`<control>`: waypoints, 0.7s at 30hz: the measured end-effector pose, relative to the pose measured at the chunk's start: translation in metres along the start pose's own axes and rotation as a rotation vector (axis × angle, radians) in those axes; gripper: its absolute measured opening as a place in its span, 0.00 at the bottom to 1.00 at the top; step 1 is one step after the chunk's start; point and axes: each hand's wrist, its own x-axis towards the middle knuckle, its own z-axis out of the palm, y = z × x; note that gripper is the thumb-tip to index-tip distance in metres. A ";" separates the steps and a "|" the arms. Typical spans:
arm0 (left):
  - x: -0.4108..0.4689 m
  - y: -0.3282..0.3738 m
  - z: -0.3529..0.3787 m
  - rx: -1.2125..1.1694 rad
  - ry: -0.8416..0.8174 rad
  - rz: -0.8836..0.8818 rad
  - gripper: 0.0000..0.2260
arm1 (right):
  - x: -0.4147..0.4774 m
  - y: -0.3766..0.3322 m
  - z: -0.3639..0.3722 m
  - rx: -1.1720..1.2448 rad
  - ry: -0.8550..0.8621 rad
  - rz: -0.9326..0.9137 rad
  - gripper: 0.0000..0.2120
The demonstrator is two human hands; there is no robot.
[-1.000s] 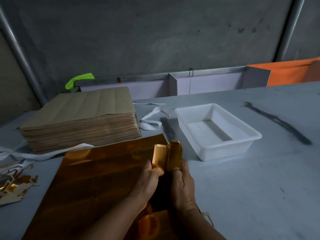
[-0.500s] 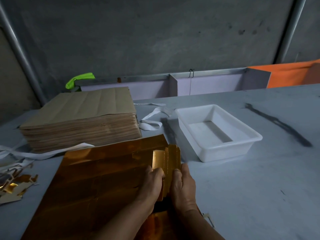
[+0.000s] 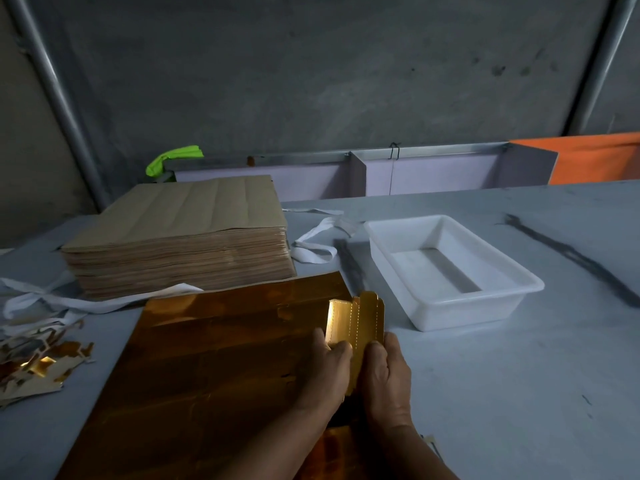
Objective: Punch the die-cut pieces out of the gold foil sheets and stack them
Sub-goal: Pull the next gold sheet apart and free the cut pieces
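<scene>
1. A small bundle of gold die-cut pieces (image 3: 356, 318) stood on edge over the near right part of the gold foil sheet (image 3: 221, 362), tilted away from the person.
2. The left hand (image 3: 329, 372) and right hand (image 3: 386, 372) gripped the bundle from either side, fingers curled round its lower half.
3. The sheet lay flat on the grey table (image 3: 502, 403).
4. A white plastic tray (image 3: 523, 292) sat just right of the bundle.
5. A thick stack of brown sheets (image 3: 180, 237) rested beyond the foil, far left.
6. Gold scraps (image 3: 38, 365) and white strips (image 3: 311, 245) lay beside that stack.
</scene>
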 end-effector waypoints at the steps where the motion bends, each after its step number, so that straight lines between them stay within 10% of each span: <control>1: -0.001 -0.001 -0.001 0.002 0.000 -0.004 0.15 | 0.000 0.000 0.000 -0.002 0.000 -0.001 0.17; 21: -0.001 -0.011 -0.007 0.048 -0.030 -0.004 0.13 | -0.002 -0.003 0.000 -0.053 -0.011 -0.010 0.16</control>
